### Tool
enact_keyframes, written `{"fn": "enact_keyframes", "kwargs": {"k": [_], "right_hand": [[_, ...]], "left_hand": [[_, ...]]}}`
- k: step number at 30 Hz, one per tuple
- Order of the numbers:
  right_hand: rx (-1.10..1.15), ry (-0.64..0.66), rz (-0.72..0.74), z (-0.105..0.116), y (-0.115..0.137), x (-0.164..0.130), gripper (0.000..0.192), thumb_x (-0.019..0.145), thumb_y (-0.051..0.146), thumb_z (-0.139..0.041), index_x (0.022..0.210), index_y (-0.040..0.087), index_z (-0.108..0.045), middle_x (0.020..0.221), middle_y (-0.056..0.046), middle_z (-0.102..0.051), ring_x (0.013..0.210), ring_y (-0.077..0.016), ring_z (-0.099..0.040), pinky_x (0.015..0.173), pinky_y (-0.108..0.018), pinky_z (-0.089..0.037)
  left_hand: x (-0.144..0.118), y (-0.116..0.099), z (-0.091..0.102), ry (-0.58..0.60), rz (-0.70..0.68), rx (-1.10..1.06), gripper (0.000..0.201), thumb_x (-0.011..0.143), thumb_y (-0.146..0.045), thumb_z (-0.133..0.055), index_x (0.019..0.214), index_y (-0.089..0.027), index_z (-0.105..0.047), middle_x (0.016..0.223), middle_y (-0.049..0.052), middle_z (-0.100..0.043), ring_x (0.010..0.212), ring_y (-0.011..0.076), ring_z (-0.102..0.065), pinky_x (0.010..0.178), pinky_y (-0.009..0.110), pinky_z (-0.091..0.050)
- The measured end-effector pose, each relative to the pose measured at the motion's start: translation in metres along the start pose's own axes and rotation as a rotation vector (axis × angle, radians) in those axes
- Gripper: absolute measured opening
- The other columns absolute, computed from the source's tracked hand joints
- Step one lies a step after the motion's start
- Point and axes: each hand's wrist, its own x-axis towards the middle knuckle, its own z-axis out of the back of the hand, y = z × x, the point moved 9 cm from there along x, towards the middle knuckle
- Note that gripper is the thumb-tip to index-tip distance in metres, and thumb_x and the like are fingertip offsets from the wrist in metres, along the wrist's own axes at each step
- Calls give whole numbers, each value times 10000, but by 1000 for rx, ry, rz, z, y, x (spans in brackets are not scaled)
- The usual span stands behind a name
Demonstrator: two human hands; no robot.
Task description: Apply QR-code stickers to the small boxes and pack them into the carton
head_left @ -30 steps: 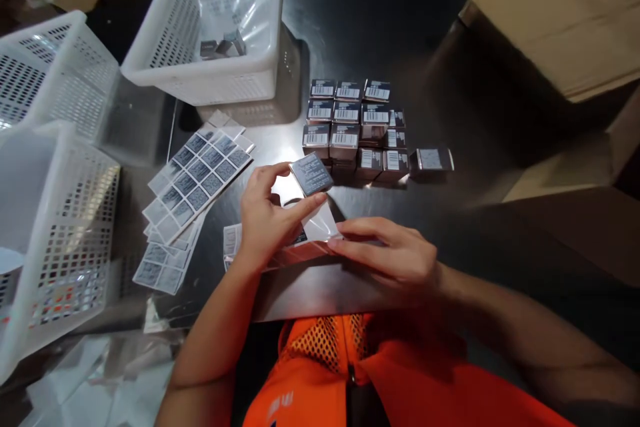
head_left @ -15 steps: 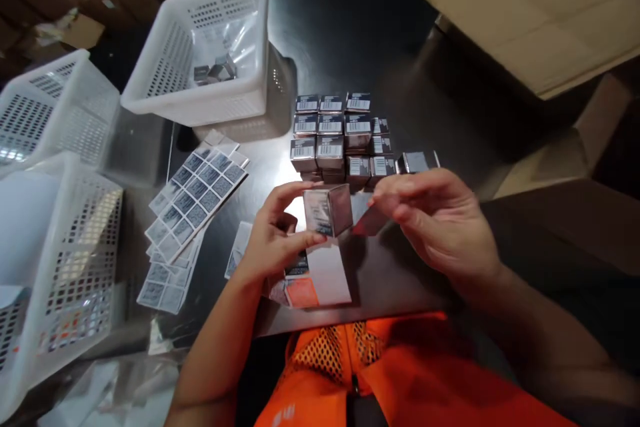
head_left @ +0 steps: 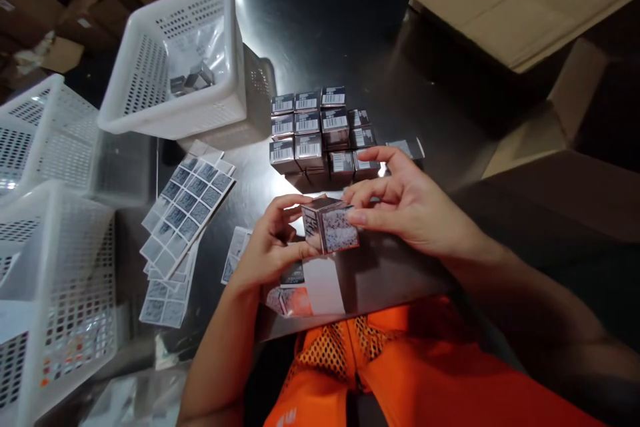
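The small box (head_left: 313, 230) you hold above the table (head_left: 395, 273) is glossy, with a dark top, a printed side and a speckled grey label (head_left: 341, 229). Your left hand (head_left: 267, 243) pinches it; your right hand (head_left: 407, 207) touches its labelled side, whether gripping I cannot tell. Barcoded boxes (head_left: 307, 123) stand just beyond.

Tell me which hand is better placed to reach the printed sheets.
Probably the left hand: it's nearer the printed sheets, though it holds the small box; the right hand is farther across.
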Motion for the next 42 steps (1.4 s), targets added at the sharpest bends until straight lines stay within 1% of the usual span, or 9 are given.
{"fn": "enact_keyframes", "kwargs": {"k": [4, 7, 11, 16, 22, 25, 28, 37, 42], "right_hand": [[-6, -1, -10, 0, -1, 0, 758, 675, 360, -921, 1223, 265, -407, 740, 74, -686, 784, -155, -716, 691, -258, -555], [-12, 1, -12, -1, -1, 1, 755, 673, 363, -920, 1223, 267, -412, 748, 70, -692, 770, -153, -712, 669, -251, -546], [-4, 0, -16, -1, -2, 1, 737, 666, 353, -921, 1202, 273, -421, 749, 73, -694, 767, -155, -708, 665, -252, -543], [30, 14, -30, -2, -2, 1, 732, 670, 313, -918, 1202, 262, -418, 765, 73, -704, 731, -129, -688, 664, -234, -527], [-16, 6, -21, -1, -1, 1, 742, 658, 366, -923, 1208, 262, -436, 722, 73, -680, 779, -166, -704, 704, -273, -549], [-27, 0, -17, -1, -1, 1, 725, 669, 371, -915, 1204, 268, -436, 721, 74, -676, 785, -172, -712, 714, -286, -566], [-26, 0, -21, -1, -2, 1, 711, 675, 349, -911, 1196, 268, -433, 725, 74, -677, 782, -163, -711, 720, -284, -575], [22, 20, -12, -3, -2, 0, 670, 693, 283, -888, 1178, 266, -427, 747, 78, -687, 735, -127, -692, 685, -243, -557], [7, 11, -19, -2, -2, 0, 667, 692, 286, -891, 1172, 269, -428, 747, 78, -687, 734, -133, -700, 684, -249, -564]], "left_hand": [[0, 0, 0, -1, -3, 18, 570, 734, -351, -911, 1223, -314, -621, 1328, 74, -694, 1116, 239, -696, 591, 202, -472], [1, -2, -1, 4, -10, 17, 565, 739, -358, -908, 1222, -324, -617, 1328, 68, -700, 1124, 241, -698, 588, 200, -471], [1, -1, 1, -10, 0, 38, 579, 728, -382, -913, 1218, -290, -618, 1318, 93, -701, 1059, 229, -709, 567, 201, -472], [0, 0, 0, -3, 10, 17, 592, 719, -381, -919, 1217, -289, -613, 1311, 90, -700, 846, 163, -707, 538, 201, -485], [1, 0, -2, 27, 1, 5, 593, 725, -362, -916, 1229, -321, -606, 1357, 76, -681, 1105, 257, -711, 562, 211, -515], [1, 1, 0, 19, -1, 45, 589, 734, -378, -909, 1235, -311, -607, 1327, 79, -692, 1011, 228, -721, 559, 212, -500], [0, 1, 1, 14, 1, 52, 583, 733, -380, -908, 1232, -316, -613, 1302, 67, -700, 906, 188, -711, 507, 195, -446], [0, 1, 0, 17, 7, 16, 589, 722, -338, -918, 1228, -327, -617, 1358, 69, -680, 909, 180, -717, 512, 192, -442], [0, 1, 0, 5, 22, 26, 597, 707, -352, -925, 1219, -308, -621, 1326, 82, -691, 852, 169, -713, 487, 189, -421]]}}
